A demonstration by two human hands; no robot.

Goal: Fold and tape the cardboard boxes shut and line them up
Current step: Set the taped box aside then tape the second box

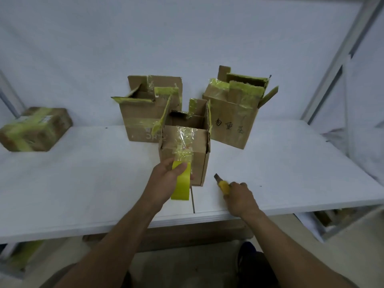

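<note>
gripping tape roll (181, 183) against the box (185, 146) nearest the worktop's (83, 183) front edge, left hand (165, 179); right hand (242, 197) clutches cutter (223, 187), ready to trim.

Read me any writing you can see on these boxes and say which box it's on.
"勿重压", handwritten, as best I can tell: on the right open box.
Printed letters low on the back left box: partly hidden, unreadable.
Red print on the front box: blurred.
Labels on the sealed box: blurred.
</note>
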